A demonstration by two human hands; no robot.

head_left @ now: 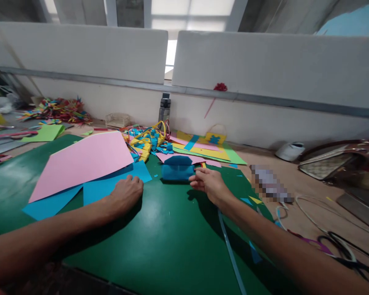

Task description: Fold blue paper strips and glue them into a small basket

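Observation:
A small blue folded paper piece [177, 172], with a raised flap at its back, sits on the green cutting mat [160, 246]. At its right end, my right hand [211, 185] is closed with the fingertips on the edge. My left hand [128, 192] rests with curled fingers by the right part of a blue paper sheet [104, 192]; whatever is under those fingers is hidden. A large pink sheet [86, 164] overlaps the blue paper. Below my right wrist, a pale blue strip [230, 250] runs toward the front edge.
Yellow and blue paper pieces [147, 141] are heaped behind the mat, before a dark bottle [165, 108]. Stacked coloured sheets [230, 153] lie right of them. Farther right are a blurred-out flat object [270, 183], cables [313, 205], black-handled scissors [353, 254] and a bag [326, 164].

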